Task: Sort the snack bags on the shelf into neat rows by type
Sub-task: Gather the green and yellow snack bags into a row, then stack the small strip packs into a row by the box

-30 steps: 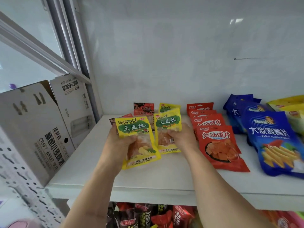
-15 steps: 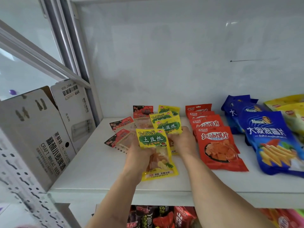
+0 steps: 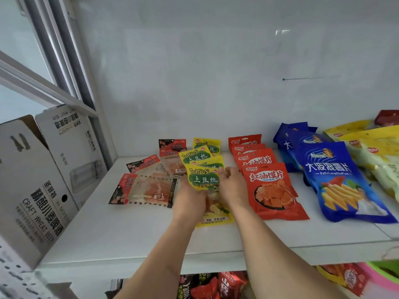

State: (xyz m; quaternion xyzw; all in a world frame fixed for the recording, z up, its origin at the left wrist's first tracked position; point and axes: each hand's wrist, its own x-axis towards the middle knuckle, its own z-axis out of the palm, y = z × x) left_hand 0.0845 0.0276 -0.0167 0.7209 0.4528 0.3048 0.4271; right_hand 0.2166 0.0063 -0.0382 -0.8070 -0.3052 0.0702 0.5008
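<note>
White shelf (image 3: 133, 236): yellow bag (image 3: 204, 180) between both hands (image 3: 212, 194).

The yellow bag (image 3: 203, 179) under my fingers is glossy plastic film, and the red bags (image 3: 273, 190) and blue bags (image 3: 339, 180) beside it shine the same way. The red-topped packets (image 3: 144, 189) are clear plastic with printed ends. The shelf (image 3: 129, 229) looks smooth, matt white, and the beer carton (image 3: 32, 190) is matt printed cardboard.
</note>
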